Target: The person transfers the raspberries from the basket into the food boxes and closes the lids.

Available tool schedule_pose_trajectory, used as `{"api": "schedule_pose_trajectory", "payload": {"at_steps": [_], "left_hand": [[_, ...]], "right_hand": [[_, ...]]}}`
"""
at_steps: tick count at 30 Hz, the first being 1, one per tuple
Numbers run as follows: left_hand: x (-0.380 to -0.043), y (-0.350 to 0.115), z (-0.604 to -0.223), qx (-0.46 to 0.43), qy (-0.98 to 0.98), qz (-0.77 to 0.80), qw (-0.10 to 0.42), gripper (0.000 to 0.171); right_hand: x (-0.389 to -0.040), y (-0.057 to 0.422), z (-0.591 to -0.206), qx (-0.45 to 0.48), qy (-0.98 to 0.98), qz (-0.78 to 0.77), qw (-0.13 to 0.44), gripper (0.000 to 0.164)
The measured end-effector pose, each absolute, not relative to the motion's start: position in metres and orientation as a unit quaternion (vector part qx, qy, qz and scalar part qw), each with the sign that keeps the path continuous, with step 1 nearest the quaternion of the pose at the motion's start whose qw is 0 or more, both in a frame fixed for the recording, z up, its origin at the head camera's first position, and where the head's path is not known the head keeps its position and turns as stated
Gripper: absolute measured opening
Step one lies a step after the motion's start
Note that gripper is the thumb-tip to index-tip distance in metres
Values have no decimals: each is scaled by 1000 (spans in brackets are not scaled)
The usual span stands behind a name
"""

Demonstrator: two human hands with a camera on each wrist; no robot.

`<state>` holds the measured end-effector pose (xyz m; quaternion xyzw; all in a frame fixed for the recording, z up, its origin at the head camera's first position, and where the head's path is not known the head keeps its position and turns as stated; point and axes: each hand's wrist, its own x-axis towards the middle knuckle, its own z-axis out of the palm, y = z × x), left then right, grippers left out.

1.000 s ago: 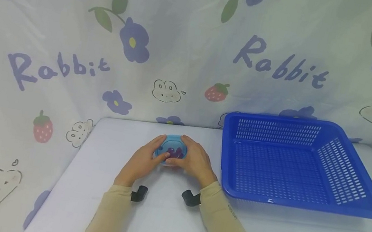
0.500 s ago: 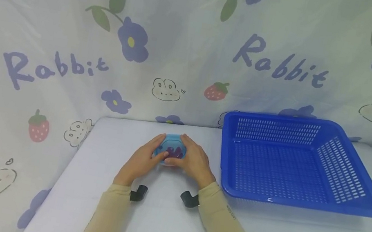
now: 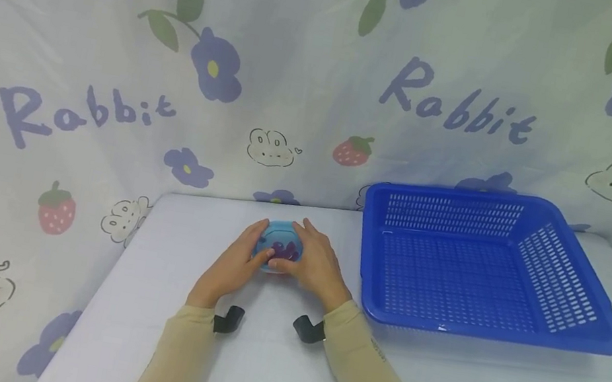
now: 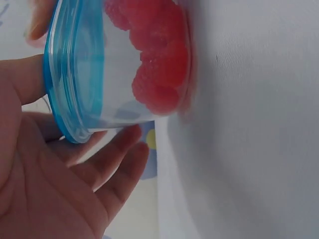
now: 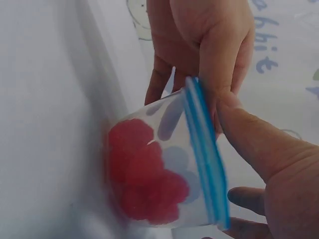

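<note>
A small clear food container (image 4: pixel 119 64) with a light blue lid (image 5: pixel 207 154) stands upright on the table. Red lumps that look like raspberries (image 4: pixel 162 55) lie in its bottom. The lid sits on the rim. From the left, my left hand (image 3: pixel 231 266) holds the lid's edge, its thumb over the top. My right hand (image 3: pixel 320 265) grips the opposite side, with its thumb (image 5: pixel 249 134) on the lid close to the left thumb. In the wrist views some fingers are loosely bent beside the container. Whether the lid is fully pressed down cannot be told.
A large blue plastic basket (image 3: pixel 441 327) with slotted walls stands on the white table (image 3: pixel 261 374) at the right. Behind the table hangs a patterned cloth (image 3: pixel 301 81). Black angled pieces (image 3: pixel 230 320) stick out at both wrists.
The head view has shifted slightly. Both hands stay around the lid in nearly the same place, with only a small change in the right fingertips at the far edge.
</note>
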<state>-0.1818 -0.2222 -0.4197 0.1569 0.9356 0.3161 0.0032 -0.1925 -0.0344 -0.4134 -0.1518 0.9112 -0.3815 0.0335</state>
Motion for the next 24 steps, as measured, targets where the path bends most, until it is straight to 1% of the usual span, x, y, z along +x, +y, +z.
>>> {"api": "schedule_pose_trajectory", "payload": {"at_steps": [7, 14, 19, 24], "left_hand": [[-181, -227, -412, 124, 935, 329, -40, 68], [-172, -228, -395, 106, 939, 322, -58, 75], [-170, -227, -381, 136, 938, 310, -74, 74], [-167, -223, -363, 155, 941, 288, -89, 76]], "right_hand": [[-178, -38, -393, -184, 907, -378, 5, 75], [-157, -26, -365, -202, 901, -384, -13, 60], [-151, -3, -344, -202, 885, -415, -69, 47], [-150, 30, -329, -197, 867, -440, -129, 38]]}}
